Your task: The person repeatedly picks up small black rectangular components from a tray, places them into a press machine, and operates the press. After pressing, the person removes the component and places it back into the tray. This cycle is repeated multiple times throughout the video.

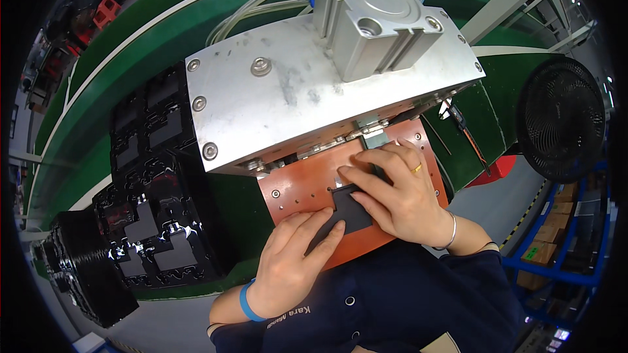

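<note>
Black fan (562, 117), calipers (467, 132), distant red stool (106, 11)

Top: dark navy shirt (418, 287), short-sleeved, matte fabric. Left sleeve (229, 336) and right sleeve (474, 271) same navy, thin pale edging at the cuffs. Front carries two round buttons (350, 301), light rim, dark centre, one below the other. Small pale lettering (289, 318) on the chest, left of the buttons. Beige piece (443, 344) with a straight edge low on the front, cut off by frame; can't tell what it is. Left wrist: flat bright-blue wristband (244, 302). Right wrist: slim silver bangle (453, 232). Right hand (409, 199): gold-coloured finger ring (417, 168).
</note>
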A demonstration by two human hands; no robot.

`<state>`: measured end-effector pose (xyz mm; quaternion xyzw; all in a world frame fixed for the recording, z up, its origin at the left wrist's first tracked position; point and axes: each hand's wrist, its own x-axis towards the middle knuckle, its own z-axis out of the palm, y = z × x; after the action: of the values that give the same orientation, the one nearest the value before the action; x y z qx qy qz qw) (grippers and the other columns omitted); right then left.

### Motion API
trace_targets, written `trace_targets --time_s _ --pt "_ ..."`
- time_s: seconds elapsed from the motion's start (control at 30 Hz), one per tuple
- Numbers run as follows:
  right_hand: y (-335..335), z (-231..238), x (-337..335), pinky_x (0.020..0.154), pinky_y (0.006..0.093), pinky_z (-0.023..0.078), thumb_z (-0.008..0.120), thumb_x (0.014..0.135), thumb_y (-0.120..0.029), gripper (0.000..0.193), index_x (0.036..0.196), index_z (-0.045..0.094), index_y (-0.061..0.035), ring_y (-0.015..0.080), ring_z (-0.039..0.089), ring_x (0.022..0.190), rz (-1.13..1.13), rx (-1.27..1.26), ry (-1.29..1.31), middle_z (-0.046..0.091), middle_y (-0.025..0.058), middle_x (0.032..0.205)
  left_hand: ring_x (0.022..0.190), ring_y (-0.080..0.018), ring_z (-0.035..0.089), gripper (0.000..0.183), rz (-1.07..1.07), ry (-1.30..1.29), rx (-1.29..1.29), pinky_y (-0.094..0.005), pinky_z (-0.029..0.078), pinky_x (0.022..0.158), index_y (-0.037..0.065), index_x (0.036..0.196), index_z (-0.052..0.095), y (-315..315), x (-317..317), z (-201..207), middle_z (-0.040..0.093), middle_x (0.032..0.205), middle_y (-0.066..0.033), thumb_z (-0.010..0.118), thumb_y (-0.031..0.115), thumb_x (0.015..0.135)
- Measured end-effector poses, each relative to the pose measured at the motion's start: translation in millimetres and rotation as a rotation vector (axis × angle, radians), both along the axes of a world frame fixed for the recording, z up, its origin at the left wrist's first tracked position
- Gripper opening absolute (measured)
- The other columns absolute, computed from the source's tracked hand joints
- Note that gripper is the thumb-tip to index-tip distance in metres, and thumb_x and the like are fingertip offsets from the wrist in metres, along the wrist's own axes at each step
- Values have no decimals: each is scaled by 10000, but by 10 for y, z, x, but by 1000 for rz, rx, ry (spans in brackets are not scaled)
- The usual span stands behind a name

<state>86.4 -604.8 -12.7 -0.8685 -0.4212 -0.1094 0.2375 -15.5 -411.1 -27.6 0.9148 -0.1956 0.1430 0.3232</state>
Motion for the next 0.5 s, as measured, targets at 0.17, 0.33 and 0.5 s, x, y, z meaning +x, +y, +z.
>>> trace_targets --time_s 0.17,0.33,0.5 --pt "-137 -90 20 1019 473 404 669 748 22 237 973 628 -40 258 565 1046 119 200 123 659 71 1029 1005 -285 580 400 8 15 0 -356 518 836 42 1071 722 2 3 21 613 1160 -145 665 43 676" --pt "-104 -50 28 1029 475 397 654 752 41 246 981 630 -47 246 572 1079 112 37 29 665 67 1074 996 -292 566 420 -2 37 7 -357 513 836 45 1082 720 -14 14 49 602 1159 -149 667 16 667" --pt "-187 -9 22 979 454 423 703 734 9 250 968 636 -50 282 582 1059 -22 188 -28 648 95 1131 999 -306 555 446 -5 36 14 -367 507 839 44 1093 715 -9 79 83 597 1159 -155 676 -14 652"
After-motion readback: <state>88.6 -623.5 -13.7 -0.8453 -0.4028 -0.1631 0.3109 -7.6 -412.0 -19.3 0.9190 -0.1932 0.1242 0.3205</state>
